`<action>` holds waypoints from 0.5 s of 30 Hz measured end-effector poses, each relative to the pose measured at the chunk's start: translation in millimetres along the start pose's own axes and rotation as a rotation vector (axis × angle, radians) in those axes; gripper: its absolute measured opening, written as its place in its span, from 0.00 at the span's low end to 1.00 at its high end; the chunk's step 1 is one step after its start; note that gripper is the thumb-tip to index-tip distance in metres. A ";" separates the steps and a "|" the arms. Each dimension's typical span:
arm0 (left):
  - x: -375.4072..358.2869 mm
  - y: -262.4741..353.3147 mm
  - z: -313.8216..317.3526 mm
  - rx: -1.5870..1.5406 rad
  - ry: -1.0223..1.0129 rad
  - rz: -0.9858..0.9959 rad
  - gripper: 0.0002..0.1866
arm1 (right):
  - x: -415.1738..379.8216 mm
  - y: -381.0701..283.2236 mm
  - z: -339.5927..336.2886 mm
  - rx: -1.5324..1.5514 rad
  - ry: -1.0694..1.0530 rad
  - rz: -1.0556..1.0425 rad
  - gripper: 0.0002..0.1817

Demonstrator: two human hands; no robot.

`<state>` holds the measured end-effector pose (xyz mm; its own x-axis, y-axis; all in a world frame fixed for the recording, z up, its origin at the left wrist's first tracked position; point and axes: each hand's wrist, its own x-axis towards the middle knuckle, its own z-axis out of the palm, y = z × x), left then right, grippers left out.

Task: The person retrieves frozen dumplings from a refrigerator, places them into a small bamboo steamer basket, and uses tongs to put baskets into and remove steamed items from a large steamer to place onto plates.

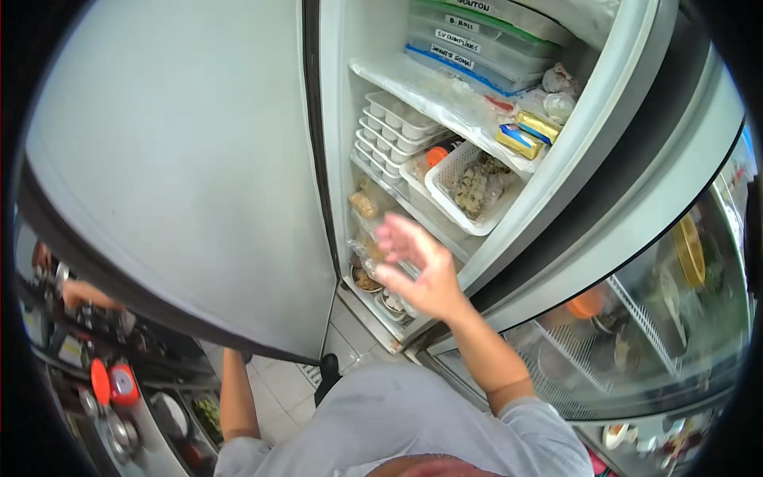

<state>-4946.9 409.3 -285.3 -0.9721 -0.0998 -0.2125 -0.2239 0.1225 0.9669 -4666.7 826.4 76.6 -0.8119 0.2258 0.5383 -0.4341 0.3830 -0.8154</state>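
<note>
My right hand (420, 266) reaches toward the open refrigerator (338, 40), fingers apart and slightly blurred, with nothing in it. Behind its fingers are bagged foods (364, 203) and a bowl of food (366, 278) on the lower shelves. Just above stands a white basket (449, 203) holding pale chopped food in plastic. Stacked white trays with round cups (389, 139) sit left of the basket. My left forearm (240, 393) goes up behind the edge of the open door (199, 159), which hides my left hand.
Labelled plastic boxes (477, 52) and yellow-and-blue packs (520, 141) occupy the upper shelf. On the right is a glass-fronted display cabinet (636, 318). A red kitchen scale (123, 385) and metal pots stand at lower left, and another person's arm (91, 294) shows beyond the door.
</note>
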 end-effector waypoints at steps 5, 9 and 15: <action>48.6 -92.1 -60.0 0.338 -0.132 -0.040 0.18 | 152.2 -11.9 1.3 0.410 0.391 -0.053 0.43; 6.3 -172.2 -104.7 1.174 -0.984 -0.133 0.16 | 265.3 9.4 -52.6 0.671 0.756 -0.033 0.36; -86.8 60.9 41.4 0.717 -0.939 0.358 0.20 | 310.4 28.5 -99.1 0.808 1.104 0.157 0.31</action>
<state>-4879.1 466.4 -213.8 -0.5941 0.7622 -0.2571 0.3647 0.5401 0.7585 -4892.3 996.1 241.6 -0.3095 0.9509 0.0086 -0.7799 -0.2486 -0.5744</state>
